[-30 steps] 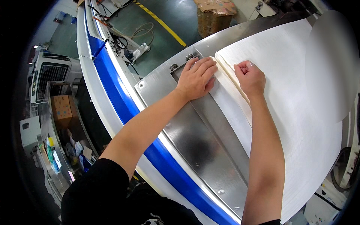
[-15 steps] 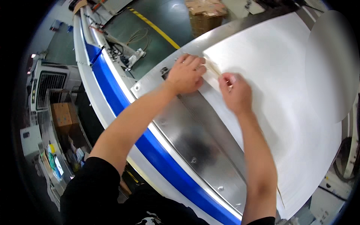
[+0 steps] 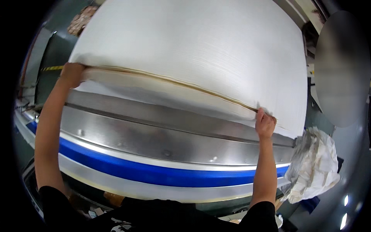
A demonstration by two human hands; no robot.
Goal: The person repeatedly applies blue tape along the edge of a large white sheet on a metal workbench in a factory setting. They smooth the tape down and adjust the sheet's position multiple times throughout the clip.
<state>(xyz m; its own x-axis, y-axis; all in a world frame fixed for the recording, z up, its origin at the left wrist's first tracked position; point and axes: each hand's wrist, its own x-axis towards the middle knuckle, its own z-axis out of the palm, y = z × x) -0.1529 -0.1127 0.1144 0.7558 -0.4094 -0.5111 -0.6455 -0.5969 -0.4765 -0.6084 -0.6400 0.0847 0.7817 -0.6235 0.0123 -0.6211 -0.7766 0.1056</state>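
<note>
A broad white sheet (image 3: 189, 42), perhaps cloth, covers the far part of the metal table and shows fine creases. Along its near side runs a pale cream edge strip (image 3: 162, 89) with a thin brown line. At the strip's left end my left hand (image 3: 72, 74) is closed on the edge, its fingertips mostly hidden. My right hand (image 3: 265, 123) pinches the same edge near the right corner. Between the two hands the strip stretches across, slightly sagging above the bare metal.
In front of the sheet lies a steel plate (image 3: 154, 143) with bolt heads, bordered by a blue rail (image 3: 170, 176) nearest my body. A crumpled heap of white material (image 3: 315, 166) sits by the table's right end. Brown wrapped goods (image 3: 82, 20) stand at far left.
My view has swung to the right along the sheet. My hands, close together at the sheet's left corner before, are now wide apart, the right one far along the edge.
</note>
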